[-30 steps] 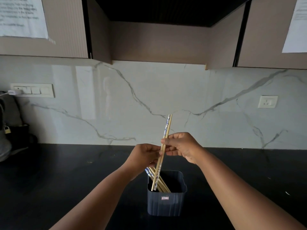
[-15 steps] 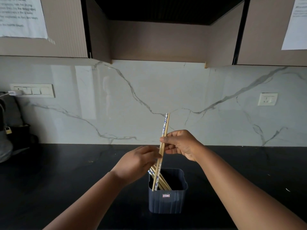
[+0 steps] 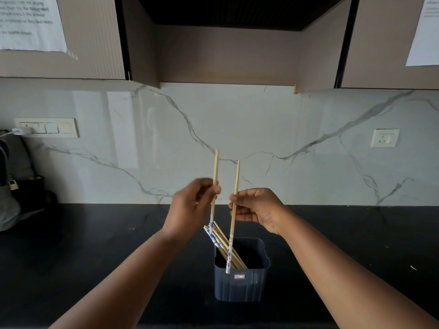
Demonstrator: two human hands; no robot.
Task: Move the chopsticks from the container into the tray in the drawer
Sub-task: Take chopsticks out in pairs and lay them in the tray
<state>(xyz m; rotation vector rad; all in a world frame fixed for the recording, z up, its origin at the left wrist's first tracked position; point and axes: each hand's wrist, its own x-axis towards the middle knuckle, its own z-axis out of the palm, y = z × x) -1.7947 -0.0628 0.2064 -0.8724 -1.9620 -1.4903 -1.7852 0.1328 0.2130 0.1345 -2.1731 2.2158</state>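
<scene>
A dark blue ribbed container [image 3: 241, 284] stands on the black counter, with several wooden chopsticks [image 3: 219, 241] leaning to its left inside. My left hand [image 3: 190, 207] pinches one chopstick [image 3: 215, 167] upright above the container, its blue-and-white patterned end pointing down. My right hand [image 3: 257, 207] grips a second chopstick [image 3: 234, 217], nearly vertical, whose patterned end hangs in front of the container's near rim. The two held chopsticks are apart, side by side. No drawer or tray is in view.
The black counter [image 3: 95, 245] runs wall to wall below a marble backsplash. A dark appliance with a padlock [image 3: 14, 186] sits at the far left, a plugged-in charger [image 3: 20, 131] above it. Wall cabinets [image 3: 90, 36] hang overhead, and a socket [image 3: 384, 138] is on the right.
The pair held together in my right hand has been split. My left hand took one chopstick and moved it left and up; my right hand keeps the other.
</scene>
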